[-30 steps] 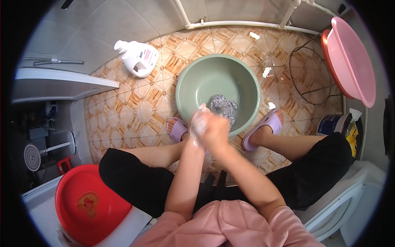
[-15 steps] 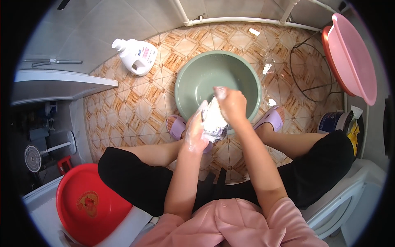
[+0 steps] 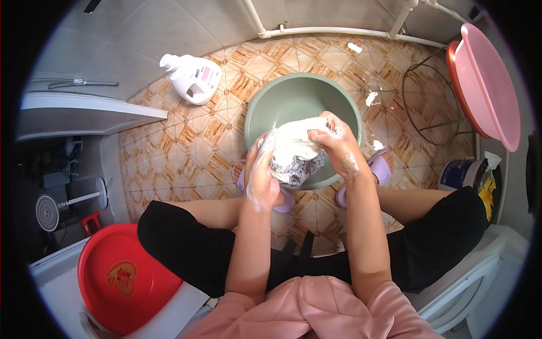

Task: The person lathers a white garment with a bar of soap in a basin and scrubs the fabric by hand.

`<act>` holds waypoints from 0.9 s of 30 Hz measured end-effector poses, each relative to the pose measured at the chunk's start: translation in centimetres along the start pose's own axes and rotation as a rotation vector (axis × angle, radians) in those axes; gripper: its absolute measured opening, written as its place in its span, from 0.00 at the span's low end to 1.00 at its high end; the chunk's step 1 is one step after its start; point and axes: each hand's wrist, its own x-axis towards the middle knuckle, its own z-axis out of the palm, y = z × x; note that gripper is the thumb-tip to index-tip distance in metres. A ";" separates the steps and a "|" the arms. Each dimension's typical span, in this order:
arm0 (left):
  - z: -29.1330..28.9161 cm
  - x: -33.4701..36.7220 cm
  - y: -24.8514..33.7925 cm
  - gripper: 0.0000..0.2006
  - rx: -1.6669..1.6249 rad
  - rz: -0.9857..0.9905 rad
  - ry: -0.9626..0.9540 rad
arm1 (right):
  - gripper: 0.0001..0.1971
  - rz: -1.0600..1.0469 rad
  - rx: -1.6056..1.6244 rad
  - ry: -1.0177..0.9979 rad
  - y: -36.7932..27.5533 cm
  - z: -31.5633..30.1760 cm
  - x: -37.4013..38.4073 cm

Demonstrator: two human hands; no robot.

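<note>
A wet, soapy white cloth (image 3: pixel 296 141) with a dark purple patterned part hangs bunched between my hands above a green basin (image 3: pixel 305 96). My left hand (image 3: pixel 261 175), streaked with suds, grips its left side. On the cloth's right side, my right hand (image 3: pixel 340 150) holds it with the thumb on top and the fingers curled behind. Foam clings to both hands and wrists. The part of the basin beneath the cloth is hidden.
A white detergent bottle (image 3: pixel 195 79) stands on the tiled floor at the far left. A red basin (image 3: pixel 121 308) sits by my left knee. Pink basin (image 3: pixel 485 90) and metal ring stand (image 3: pixel 406 101) are at the right. White scraps (image 3: pixel 371 99) lie right of the green basin.
My hands have moved apart, and the cloth, tightly bunched before, is spread wider between them. My right hand has shifted to the right and turned.
</note>
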 end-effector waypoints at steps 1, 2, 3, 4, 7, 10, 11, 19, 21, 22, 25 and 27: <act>-0.1 0.0 0.0 0.11 0.009 0.036 -0.002 | 0.11 0.032 0.026 0.020 0.0 0.2 0.0; -0.4 0.1 -0.2 0.11 0.009 0.040 -0.001 | 0.10 -0.033 0.050 0.076 0.1 0.7 0.0; -0.8 0.3 -0.6 0.11 0.054 0.101 0.005 | 0.10 -0.033 0.050 0.073 0.3 1.3 -0.1; -1.2 0.6 -1.2 0.11 0.098 0.158 0.012 | 0.10 -0.097 0.085 0.130 0.4 2.5 -0.3; -1.2 0.9 -2.1 0.11 0.135 0.164 0.120 | 0.11 -0.228 -0.325 0.232 1.4 7.8 -2.1; -6.2 1.8 -4.5 0.16 -0.339 0.045 -0.334 | 0.11 -0.725 -0.927 0.116 3.8 10.4 -3.0; -4.9 1.0 -4.3 0.15 -0.329 -0.004 -0.323 | 0.11 -0.721 -0.932 0.123 4.7 8.8 -2.0; -4.5 1.9 -3.1 0.13 -0.741 -0.339 -0.666 | 0.09 -0.824 -1.159 0.236 6.4 7.1 -1.6; -5.1 1.1 -4.6 0.14 -0.360 -0.204 -0.196 | 0.10 -0.757 -1.127 0.191 6.2 6.8 -1.2; -3.6 1.2 -4.4 0.15 -0.101 -0.224 0.053 | 0.11 -0.592 -1.036 0.283 6.1 5.4 -0.2; -3.0 1.4 -5.4 0.14 -0.193 -0.282 0.028 | 0.11 -0.622 -1.127 0.359 5.2 5.2 -0.8; -5.6 1.3 -5.8 0.14 -0.530 -0.178 -0.448 | 0.10 -0.815 -1.174 0.152 7.0 8.4 -3.1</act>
